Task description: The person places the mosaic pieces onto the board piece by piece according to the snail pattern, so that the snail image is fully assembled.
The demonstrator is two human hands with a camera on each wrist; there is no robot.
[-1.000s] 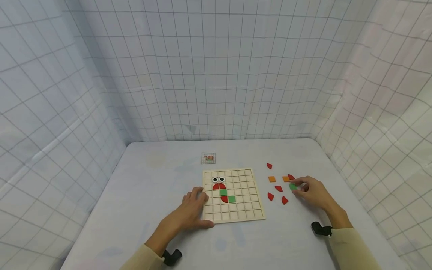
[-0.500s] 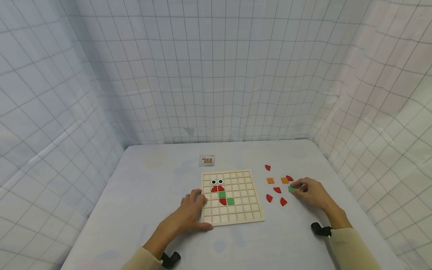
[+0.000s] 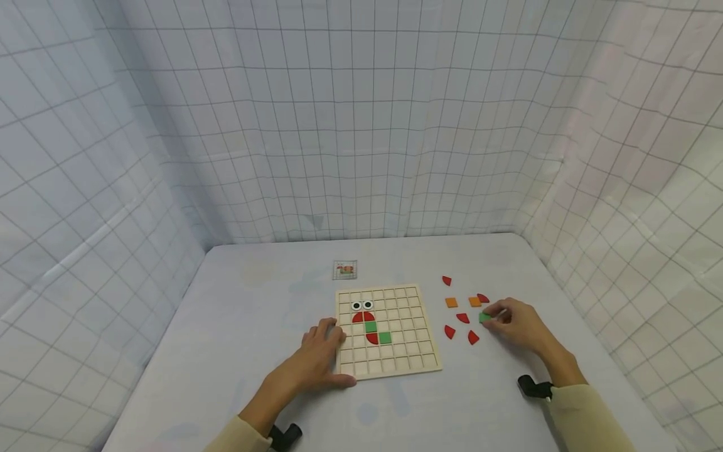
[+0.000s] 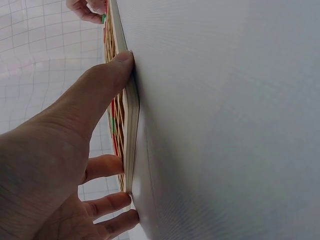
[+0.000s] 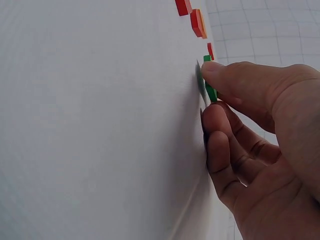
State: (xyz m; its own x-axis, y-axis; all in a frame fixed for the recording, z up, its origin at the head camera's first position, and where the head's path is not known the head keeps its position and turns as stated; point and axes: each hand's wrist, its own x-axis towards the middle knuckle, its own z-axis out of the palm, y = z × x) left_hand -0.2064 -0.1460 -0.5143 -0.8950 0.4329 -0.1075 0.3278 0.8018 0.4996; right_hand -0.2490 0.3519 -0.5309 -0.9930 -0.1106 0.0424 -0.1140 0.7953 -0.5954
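A pale wooden grid board (image 3: 407,358) lies on the table. Two eye pieces (image 3: 362,305), several red quarter-circle tiles (image 3: 358,317) and green square tiles (image 3: 385,338) sit in its cells. My left hand (image 3: 319,358) rests at the board's near left corner with fingers spread; thumb and fingers touch its edges, as the left wrist view shows. To the right of the board, my right hand (image 3: 521,324) pinches a green square tile (image 5: 210,87) between thumb and fingers. In the right wrist view that tile stands tilted, just off the tabletop, with its shadow beside it.
Around the right hand lie loose red quarter-circle tiles (image 3: 473,338) and two orange square tiles (image 3: 451,302). A small picture card (image 3: 345,270) lies beyond the board. Grid-patterned curtains (image 3: 361,157) enclose the table (image 3: 254,295) at the back and sides.
My right hand has taken the green tile from beside an orange tile and shifted it slightly. My left hand keeps its place on the board. The head view has tilted a little.
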